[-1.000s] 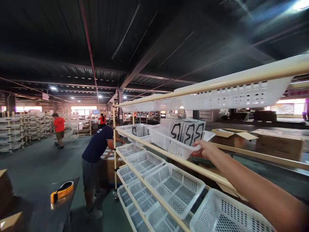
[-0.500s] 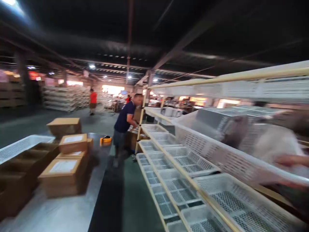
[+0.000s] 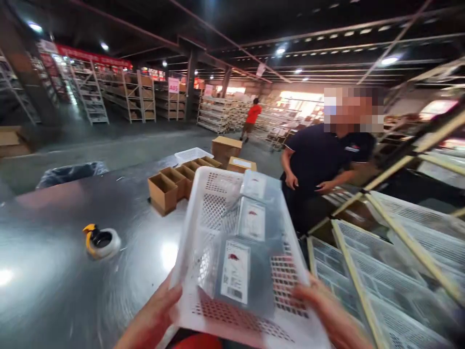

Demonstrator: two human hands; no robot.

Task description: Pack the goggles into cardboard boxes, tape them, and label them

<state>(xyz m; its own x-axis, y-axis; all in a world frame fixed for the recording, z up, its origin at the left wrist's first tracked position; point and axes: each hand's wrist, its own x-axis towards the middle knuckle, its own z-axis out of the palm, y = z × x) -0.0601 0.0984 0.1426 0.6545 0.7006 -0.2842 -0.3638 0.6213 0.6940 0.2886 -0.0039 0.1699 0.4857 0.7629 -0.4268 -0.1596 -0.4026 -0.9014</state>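
Observation:
I hold a white perforated plastic basket (image 3: 214, 203) in front of me with both hands. My left hand (image 3: 154, 315) grips its near left corner and my right hand (image 3: 327, 315) grips its near right edge. Inside the basket lie several flat grey bagged packets (image 3: 250, 220) with white labels. The basket hangs over the edge of a shiny metal table (image 3: 65, 271), tilted a little away from me.
A yellow tape dispenser (image 3: 100, 241) lies on the table. Open cardboard boxes (image 3: 170, 186) stand further back. A person in a dark shirt (image 3: 319, 165) bends beside the rack of white baskets (image 3: 399, 261) on the right. Another person in red (image 3: 251, 117) walks far off.
My right hand pulled the basket off the rack shelf. I turned left toward the table, and now both hands carry the basket in front of me.

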